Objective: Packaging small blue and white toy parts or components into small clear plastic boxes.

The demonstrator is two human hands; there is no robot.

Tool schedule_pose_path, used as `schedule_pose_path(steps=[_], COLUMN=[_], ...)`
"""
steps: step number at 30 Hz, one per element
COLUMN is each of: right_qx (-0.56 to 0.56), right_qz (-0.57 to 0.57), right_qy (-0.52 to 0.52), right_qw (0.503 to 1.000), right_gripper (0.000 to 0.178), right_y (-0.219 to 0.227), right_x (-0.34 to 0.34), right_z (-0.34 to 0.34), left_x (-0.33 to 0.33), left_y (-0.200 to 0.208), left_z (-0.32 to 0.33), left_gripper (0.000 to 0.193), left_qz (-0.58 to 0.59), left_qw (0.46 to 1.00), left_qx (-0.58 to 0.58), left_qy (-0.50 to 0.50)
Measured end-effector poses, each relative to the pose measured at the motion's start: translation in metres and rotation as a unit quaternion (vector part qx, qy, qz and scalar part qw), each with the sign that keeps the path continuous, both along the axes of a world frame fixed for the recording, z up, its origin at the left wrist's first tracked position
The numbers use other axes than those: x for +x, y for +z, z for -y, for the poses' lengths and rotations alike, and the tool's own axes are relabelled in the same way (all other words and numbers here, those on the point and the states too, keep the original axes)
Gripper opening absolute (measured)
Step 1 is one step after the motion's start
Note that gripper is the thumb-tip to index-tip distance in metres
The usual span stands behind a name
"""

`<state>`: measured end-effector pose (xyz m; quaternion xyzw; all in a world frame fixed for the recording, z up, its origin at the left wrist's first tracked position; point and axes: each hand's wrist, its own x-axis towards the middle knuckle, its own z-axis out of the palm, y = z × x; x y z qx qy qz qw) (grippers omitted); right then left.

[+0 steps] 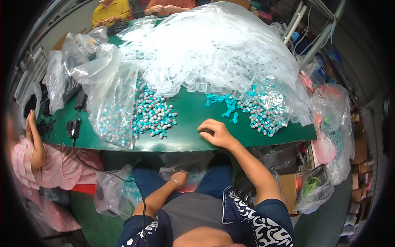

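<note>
My right hand (216,132) is at the near edge of the green table (187,111), its fingers curved with a gap between thumb and forefinger and nothing visible in it. My left hand (180,178) is low over my lap, beside a clear plastic bag (196,175) holding something teal; its fingertips are hard to make out. Ahead of my right hand lie several flat teal plastic pieces (228,108). To their right is a pile of grey-and-teal small parts (263,115), and a similar pile (154,113) lies left of it, partly spilling from a clear bag (113,111).
A huge heap of clear plastic pieces (205,53) under plastic sheeting fills the table's far side. A black device (74,126) with a cable stands at left. A person in pink (31,160) sits at left; two more people are across the table. Filled bags (331,123) hang at right.
</note>
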<state>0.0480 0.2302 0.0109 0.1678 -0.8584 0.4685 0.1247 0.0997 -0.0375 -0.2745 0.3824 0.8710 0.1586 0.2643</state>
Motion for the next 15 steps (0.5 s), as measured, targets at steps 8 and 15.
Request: schedule_pose_path(steps=[8, 15], right_qx=[0.261, 0.358], right_qz=[-0.278, -0.229], right_qy=[-0.300, -0.266], right_qw=[0.874, 0.865], right_gripper=[0.028, 0.022], right_y=[0.044, 0.014], right_x=[-0.101, -0.122], right_z=[-0.025, -0.041], left_x=[-0.011, -0.049], left_y=[0.166, 0.278], left_z=[-0.024, -0.023], left_gripper=[0.022, 0.015], left_qz=[0.031, -0.155], left_qw=[0.948, 0.893], left_qx=[0.315, 0.423], left_qy=[-0.039, 0.006])
